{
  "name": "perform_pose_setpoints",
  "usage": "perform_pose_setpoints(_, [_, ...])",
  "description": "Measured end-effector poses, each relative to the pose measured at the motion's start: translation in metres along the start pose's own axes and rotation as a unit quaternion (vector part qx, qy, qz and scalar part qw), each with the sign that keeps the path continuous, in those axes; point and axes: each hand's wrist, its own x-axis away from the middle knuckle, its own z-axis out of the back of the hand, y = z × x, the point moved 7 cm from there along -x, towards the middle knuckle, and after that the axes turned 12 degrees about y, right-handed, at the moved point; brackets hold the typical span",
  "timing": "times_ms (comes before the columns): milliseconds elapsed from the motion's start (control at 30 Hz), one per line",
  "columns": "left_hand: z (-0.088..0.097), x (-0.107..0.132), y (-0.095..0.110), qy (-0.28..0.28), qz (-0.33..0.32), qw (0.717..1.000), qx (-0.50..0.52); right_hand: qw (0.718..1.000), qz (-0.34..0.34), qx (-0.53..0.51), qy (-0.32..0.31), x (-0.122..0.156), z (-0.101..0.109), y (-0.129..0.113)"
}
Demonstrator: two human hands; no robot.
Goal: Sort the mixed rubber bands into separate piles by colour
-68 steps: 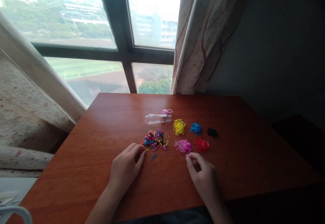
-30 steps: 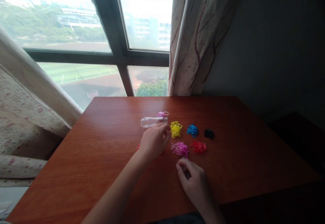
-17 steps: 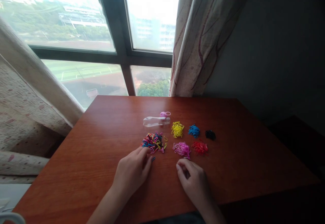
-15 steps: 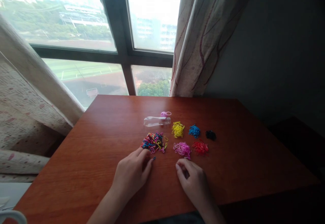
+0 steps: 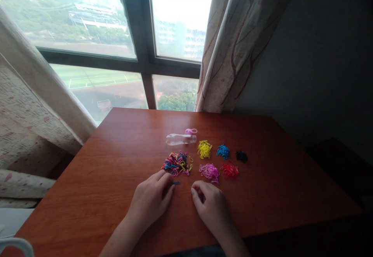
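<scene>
My left hand (image 5: 151,200) rests on the wooden table (image 5: 116,164), its curled fingertips pinched at one end of a single blue rubber band (image 5: 176,182). That band lies just in front of a mixed-colour pile of bands (image 5: 176,163). My right hand (image 5: 210,206) sits close beside it, fingers curled in, with nothing visible in them. Beyond my right hand are sorted piles: pink (image 5: 209,171), red (image 5: 229,170), yellow (image 5: 204,149), blue (image 5: 223,151) and black (image 5: 241,156).
A clear plastic bottle (image 5: 180,139) lies on its side behind the mixed pile, with its pink cap (image 5: 190,131) next to it. Behind the table are a window (image 5: 101,35) and curtains (image 5: 233,43). A dark wall stands on the right.
My left hand came back from beside the yellow pile to the blue band in front of the mixed pile. My right hand slid left, closer to the left hand.
</scene>
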Motion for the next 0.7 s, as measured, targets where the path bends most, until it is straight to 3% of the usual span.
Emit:
perform_pose_setpoints(400, [0.002,0.000,-0.002,0.019,0.000,0.999,0.026,1.000,0.000,-0.003,-0.004,-0.001,-0.004,0.001])
perform_pose_setpoints(700, [0.004,-0.002,-0.001,0.019,0.006,0.999,0.031,0.998,0.043,0.025,-0.034,-0.015,-0.027,-0.025])
